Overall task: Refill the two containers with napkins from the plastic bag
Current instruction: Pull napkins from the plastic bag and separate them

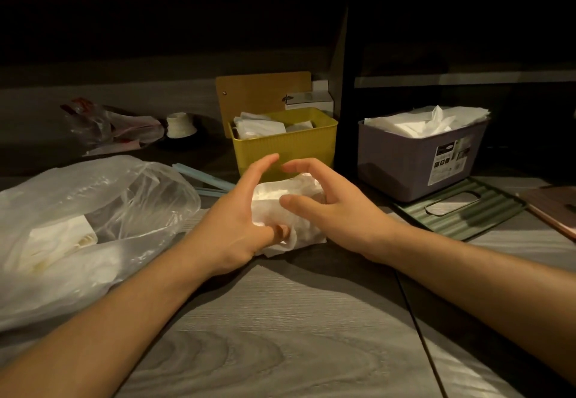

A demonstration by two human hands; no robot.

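- Left hand [240, 210]: fingers extended, thumb tucked against the near edge of napkin stack [288, 210]; palm pressed to the stack's left side.
- Right hand [327, 207]: fingers loosely curved over the stack's right side, thumb across its top; firm clasp or mere cupping cannot be told.
- Napkin stack: white, crumpled, resting on wooden table [280, 335], enclosed between both hands.
- Yellow container [285, 148]: directly beyond the hands, ribbed wall, partly filled with white napkins.
- Purple container [417, 157]: beyond and right of the right hand, napkins heaped above the rim; printed label on its front right corner, text too small to read.
- Plastic bag [78, 216]: just left of the left hand, translucent, lying flat, a few white napkins visible inside.
- Green ribbed lid [461, 210]: flat on the table right of the right hand, slot opening upward, touching the purple container's base.
- Crumpled wrapper [106, 126]: far left beyond the bag, red print illegible.
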